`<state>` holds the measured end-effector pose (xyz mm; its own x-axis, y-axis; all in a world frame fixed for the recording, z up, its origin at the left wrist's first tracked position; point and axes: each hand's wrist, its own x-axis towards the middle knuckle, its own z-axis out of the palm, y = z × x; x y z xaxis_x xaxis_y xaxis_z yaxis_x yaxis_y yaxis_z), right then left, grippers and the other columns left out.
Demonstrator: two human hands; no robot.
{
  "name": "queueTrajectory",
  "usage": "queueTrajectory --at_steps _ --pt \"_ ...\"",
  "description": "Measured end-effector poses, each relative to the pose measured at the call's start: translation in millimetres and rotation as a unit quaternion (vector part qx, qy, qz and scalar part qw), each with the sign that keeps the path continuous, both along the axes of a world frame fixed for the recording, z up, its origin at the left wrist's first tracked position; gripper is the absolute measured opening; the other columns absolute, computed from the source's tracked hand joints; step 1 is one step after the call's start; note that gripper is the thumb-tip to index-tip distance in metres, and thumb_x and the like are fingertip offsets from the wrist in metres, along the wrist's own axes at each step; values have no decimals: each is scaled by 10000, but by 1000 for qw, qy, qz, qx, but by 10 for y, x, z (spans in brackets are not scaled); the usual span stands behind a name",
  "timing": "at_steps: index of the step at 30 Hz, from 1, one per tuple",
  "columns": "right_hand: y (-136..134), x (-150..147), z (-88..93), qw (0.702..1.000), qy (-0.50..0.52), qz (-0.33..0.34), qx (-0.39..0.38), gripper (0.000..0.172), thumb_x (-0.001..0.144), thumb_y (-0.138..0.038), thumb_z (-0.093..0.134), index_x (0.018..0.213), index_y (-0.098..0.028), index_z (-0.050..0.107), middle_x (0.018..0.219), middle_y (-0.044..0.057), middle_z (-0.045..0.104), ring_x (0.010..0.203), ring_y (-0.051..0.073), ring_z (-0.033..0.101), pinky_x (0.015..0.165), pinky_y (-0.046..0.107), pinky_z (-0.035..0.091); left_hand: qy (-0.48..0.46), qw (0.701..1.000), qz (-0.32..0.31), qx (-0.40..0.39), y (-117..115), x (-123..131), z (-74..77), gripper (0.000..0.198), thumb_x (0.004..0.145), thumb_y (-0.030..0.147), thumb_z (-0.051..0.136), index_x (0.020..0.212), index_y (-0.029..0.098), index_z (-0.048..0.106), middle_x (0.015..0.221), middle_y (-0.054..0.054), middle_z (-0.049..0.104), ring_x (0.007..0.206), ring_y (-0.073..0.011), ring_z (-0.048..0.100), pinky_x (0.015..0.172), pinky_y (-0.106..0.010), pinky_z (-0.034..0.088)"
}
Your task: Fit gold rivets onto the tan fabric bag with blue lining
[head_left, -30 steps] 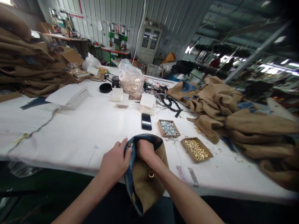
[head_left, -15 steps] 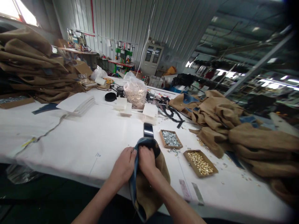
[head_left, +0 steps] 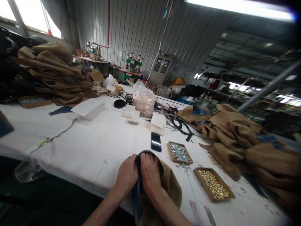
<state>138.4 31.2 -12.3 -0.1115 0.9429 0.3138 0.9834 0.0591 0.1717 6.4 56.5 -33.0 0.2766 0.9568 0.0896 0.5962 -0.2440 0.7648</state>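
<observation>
Both grips clenched on tan bag point(head_left: 169, 188), left hand point(head_left: 127, 177), right hand point(head_left: 149, 175), white table point(head_left: 94, 147).

One view only, worn on the person's head, looking forward and down across the white bench point(head_left: 77, 147) toward the corrugated back wall point(head_left: 141, 28). It sits close above the left hand point(head_left: 128, 175) and right hand point(head_left: 149, 175) (both low in the frame), with the far workshop spreading wide and bent at the edges.

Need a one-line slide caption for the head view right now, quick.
Both hands, left hand and right hand, grip a tan-and-blue fabric piece at the white table edge beside trays of rivets.
</observation>
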Motion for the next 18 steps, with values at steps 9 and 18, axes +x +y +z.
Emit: queueTrajectory --at_steps 9,18 --pt "68 111 16 996 -75 48 20 229 1062 34 631 1066 -194 653 1027 94 597 961 353 572 903 540 519 116 991 -69 18 216 48 -15 319 1049 165 497 1260 203 732 1235 -141 783 1155 -366 745 995 -461 580" --pt "290 291 -41 978 -45 200 48 437 1019 78 571 1404 -110 655 1535 220 614 1411 376 563 1265 568 443 150 981 -126 1 414 91 -27 356 999 167 597 1289 106 796 1294 -247 785 1222 -442 748 1054 -540 614"
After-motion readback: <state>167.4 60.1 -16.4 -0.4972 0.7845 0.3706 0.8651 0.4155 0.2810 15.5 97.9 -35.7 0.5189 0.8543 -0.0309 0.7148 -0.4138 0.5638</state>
